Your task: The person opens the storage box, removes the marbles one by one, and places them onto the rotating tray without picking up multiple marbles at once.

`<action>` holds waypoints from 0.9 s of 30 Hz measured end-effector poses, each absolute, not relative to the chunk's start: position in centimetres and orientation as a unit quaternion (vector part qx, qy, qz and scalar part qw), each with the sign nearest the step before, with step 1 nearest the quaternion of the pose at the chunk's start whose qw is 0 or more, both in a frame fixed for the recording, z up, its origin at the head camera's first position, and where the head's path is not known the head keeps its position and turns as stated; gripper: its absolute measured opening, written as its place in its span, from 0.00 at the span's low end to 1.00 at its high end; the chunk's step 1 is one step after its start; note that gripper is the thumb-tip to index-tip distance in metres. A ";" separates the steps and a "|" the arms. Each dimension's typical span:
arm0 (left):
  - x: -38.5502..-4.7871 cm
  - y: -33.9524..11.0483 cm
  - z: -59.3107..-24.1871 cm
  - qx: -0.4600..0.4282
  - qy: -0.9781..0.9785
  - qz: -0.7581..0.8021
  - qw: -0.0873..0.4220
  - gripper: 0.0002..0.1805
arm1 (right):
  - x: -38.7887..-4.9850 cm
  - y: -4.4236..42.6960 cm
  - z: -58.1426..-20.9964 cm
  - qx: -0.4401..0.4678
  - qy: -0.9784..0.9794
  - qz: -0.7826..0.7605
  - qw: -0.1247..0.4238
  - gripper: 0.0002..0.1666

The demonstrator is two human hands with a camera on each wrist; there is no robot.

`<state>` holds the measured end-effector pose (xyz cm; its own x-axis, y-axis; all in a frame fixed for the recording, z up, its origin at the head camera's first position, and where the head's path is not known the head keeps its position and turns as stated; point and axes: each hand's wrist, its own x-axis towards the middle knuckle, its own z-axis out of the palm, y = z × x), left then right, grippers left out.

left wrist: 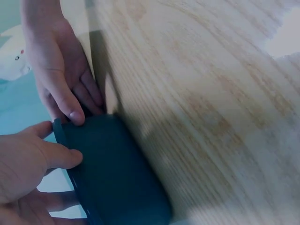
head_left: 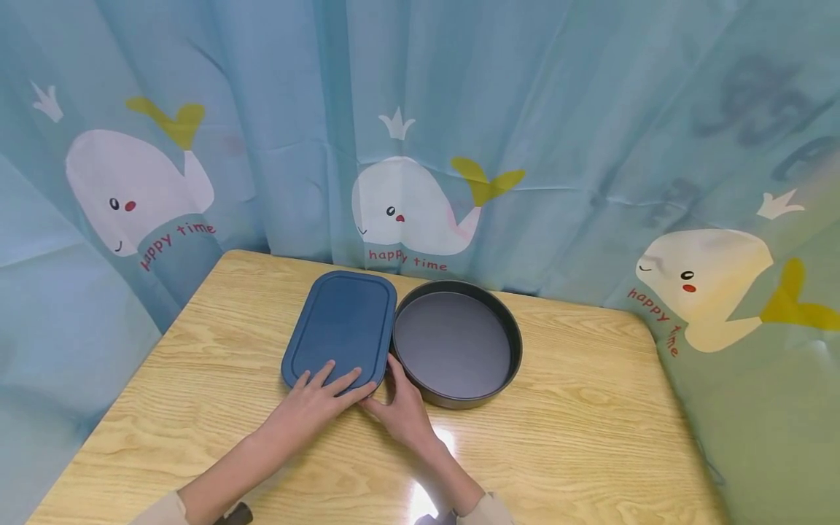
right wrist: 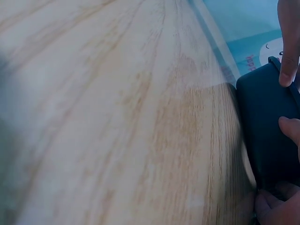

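Observation:
A dark blue rectangular lunch box (head_left: 341, 321) with a grooved lid lies on the table, long side running away from me. My left hand (head_left: 315, 403) spreads its fingers over the lid's near end; in the left wrist view its thumb (left wrist: 68, 158) presses the near wall, so the rim is held between. My right hand (head_left: 405, 414) grips the near right corner. Its thumb lies on the near wall, and its fingers reach along the right side, partly hidden by the box in the right wrist view. Just right of the box sits a round dark grey pan (head_left: 456, 343).
The wood-grain table (head_left: 577, 437) ends at a light blue curtain (head_left: 282, 168) printed with whales, which hangs along the back and sides. Near the front edge a small black object (head_left: 239, 514) shows by the left forearm. Light glares off the tabletop before me.

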<state>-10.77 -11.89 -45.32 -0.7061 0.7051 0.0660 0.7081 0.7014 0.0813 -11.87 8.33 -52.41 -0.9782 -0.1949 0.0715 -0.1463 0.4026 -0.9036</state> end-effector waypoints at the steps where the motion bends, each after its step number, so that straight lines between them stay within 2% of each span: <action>1: -10.7 -11.9 -45.3 -0.383 -0.922 -0.051 0.017 0.40 | -11.9 8.3 -52.4 -0.102 0.836 -0.539 0.023 0.51; 23: -10.4 -12.5 -45.1 -0.380 -0.918 -0.107 0.032 0.40 | -11.9 8.4 -52.5 -0.096 0.841 -0.531 0.029 0.53; 27: -10.4 -12.9 -44.5 -0.377 -0.914 -0.147 0.037 0.44 | -12.0 8.5 -52.6 -0.100 0.839 -0.535 0.031 0.53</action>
